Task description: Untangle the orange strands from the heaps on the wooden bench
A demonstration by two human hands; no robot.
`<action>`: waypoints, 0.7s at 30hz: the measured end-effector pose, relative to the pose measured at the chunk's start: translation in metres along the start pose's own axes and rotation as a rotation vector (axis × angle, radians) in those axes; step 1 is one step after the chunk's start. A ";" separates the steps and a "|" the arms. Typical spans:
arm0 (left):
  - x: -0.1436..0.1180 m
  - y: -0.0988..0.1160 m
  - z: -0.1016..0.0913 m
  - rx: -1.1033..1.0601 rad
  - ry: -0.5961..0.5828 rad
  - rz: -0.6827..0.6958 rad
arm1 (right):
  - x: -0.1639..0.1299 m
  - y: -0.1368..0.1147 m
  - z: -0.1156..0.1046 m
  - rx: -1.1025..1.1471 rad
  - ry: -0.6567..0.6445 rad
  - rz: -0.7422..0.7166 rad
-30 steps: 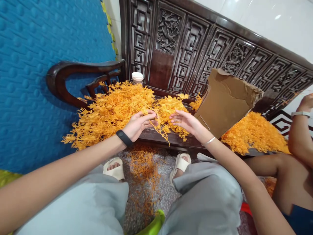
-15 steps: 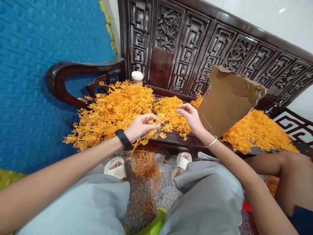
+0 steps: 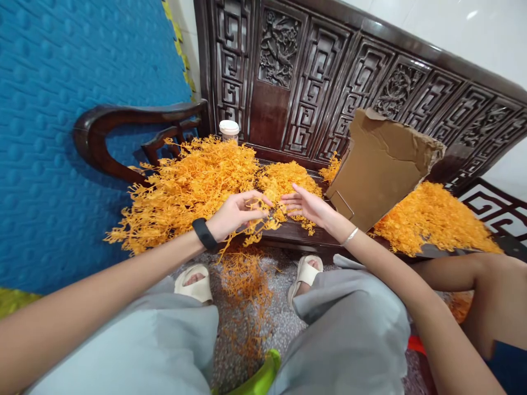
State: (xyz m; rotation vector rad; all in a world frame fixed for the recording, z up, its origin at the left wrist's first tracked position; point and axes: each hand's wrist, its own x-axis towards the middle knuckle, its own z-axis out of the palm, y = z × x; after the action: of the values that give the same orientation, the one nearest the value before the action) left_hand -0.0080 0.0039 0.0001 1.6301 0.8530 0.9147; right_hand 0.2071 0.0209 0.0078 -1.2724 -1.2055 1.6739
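My left hand (image 3: 234,215), with a black wristband, pinches an orange branching plastic piece (image 3: 252,233) whose ends dangle below the fingers. My right hand (image 3: 308,207) is just to its right, fingers stretched out and thumb raised. I see nothing held in it; whether its fingertips touch the orange piece I cannot tell. Behind my left hand spreads a large heap of orange branching pieces (image 3: 193,184). A smaller orange pile (image 3: 290,178) sits behind the gap between my hands, on the dark wooden bench (image 3: 300,235).
A cardboard box piece (image 3: 382,164) stands tilted on the bench, with another orange pile (image 3: 436,219) beside it. A white-lidded cup (image 3: 229,129) stands at the back. Orange scraps (image 3: 245,280) litter the floor between my sandals. Another person's bare limb (image 3: 486,291) is at the right.
My right hand has come lower and closer to my left, its fingers straightening out. My left hand stays nearly in place with the orange piece.
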 end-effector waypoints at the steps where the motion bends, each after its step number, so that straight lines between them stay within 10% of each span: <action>1: -0.001 0.001 0.001 0.035 -0.060 0.024 | 0.000 0.000 0.002 0.032 -0.010 -0.025; 6: -0.003 -0.001 0.003 0.193 -0.240 0.045 | -0.005 -0.005 0.008 0.104 -0.127 -0.186; 11: -0.002 -0.009 0.001 0.224 -0.147 0.031 | -0.011 -0.007 0.016 0.010 0.035 -0.335; 21: -0.001 0.003 0.016 -0.100 -0.159 -0.175 | -0.026 -0.010 0.044 -0.326 -0.032 -0.513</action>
State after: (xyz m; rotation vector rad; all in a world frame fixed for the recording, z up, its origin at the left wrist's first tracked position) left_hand 0.0057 -0.0049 0.0005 1.4947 0.8122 0.6855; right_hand 0.1721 -0.0111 0.0291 -0.9996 -1.7047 1.1597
